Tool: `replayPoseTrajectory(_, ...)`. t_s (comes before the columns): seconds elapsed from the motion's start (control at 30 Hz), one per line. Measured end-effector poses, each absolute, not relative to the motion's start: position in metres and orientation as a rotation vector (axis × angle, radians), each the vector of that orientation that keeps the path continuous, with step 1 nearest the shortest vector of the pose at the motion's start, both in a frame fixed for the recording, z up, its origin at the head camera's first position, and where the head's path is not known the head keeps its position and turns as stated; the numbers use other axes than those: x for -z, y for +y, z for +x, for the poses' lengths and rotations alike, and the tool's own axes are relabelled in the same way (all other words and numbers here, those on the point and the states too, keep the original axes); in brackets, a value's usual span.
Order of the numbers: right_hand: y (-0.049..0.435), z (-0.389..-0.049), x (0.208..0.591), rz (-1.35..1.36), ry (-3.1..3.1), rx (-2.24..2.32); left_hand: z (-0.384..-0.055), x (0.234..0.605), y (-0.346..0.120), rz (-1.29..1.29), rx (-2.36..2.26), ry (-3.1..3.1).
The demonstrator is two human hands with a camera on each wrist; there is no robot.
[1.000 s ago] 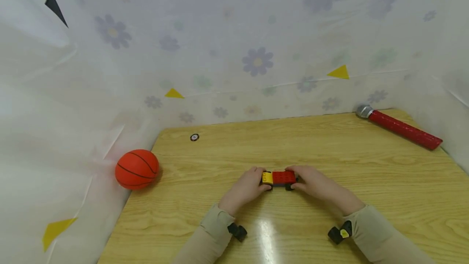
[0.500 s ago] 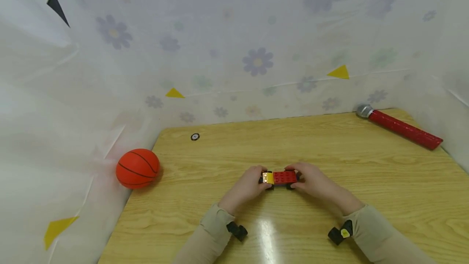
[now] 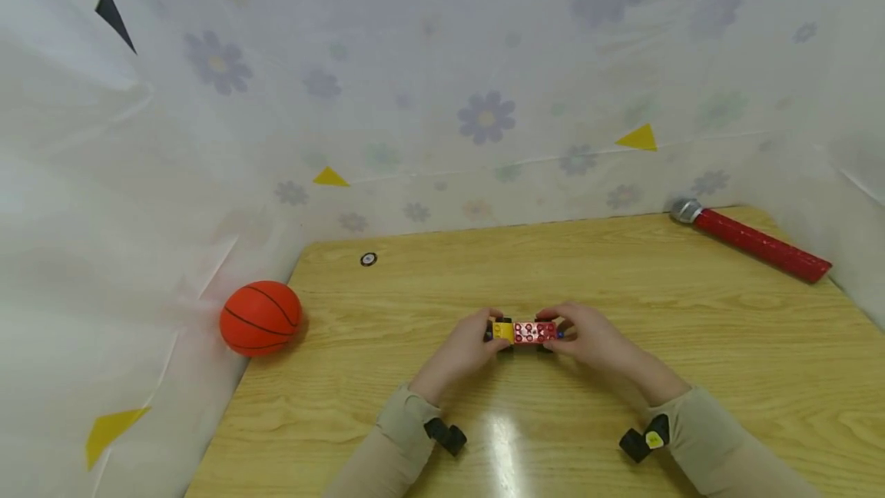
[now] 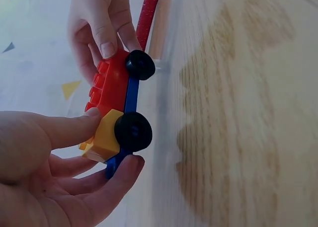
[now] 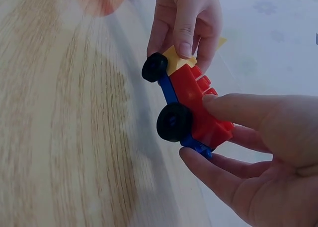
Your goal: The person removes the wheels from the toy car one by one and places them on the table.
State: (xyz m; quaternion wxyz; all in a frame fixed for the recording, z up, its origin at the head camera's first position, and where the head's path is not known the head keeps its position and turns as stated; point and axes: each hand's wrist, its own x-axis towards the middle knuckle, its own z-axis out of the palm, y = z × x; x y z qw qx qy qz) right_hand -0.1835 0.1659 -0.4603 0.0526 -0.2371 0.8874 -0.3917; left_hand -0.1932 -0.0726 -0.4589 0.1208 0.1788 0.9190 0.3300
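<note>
A toy car (image 3: 534,332) of building bricks is held between both hands, just above the table. Its body is a red studded brick (image 4: 115,83) with a yellow brick (image 4: 105,132) at the left end, on a blue base with black wheels (image 5: 174,121). My left hand (image 3: 465,348) grips the yellow end, thumb on the yellow brick and a fingertip under the blue base. At the red end, my right hand (image 3: 591,340) pinches the car with its thumb on the red brick. Both wrist views show the wheels clear of the wood.
An orange basketball (image 3: 261,319) sits at the table's left edge. A small round black-and-white disc (image 3: 369,259) lies at the back left. Toward the back right lies a red toy microphone (image 3: 754,240) with a silver head. Floral sheeting (image 3: 415,114) hangs around the wooden table (image 3: 346,421).
The car has tipped slightly in both hands, so its studded top now faces the head camera more. Both hands keep their hold; the right hand has shifted a little upward in view.
</note>
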Motion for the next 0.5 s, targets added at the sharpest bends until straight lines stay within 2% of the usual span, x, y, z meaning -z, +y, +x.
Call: replayPoseTrajectory(0.5, 0.1682, -0.1826, 0.4548, -0.591, 2.667, 1.326, -0.1958, 0.4531, -0.0766, 0.456, -1.318, 2.575)
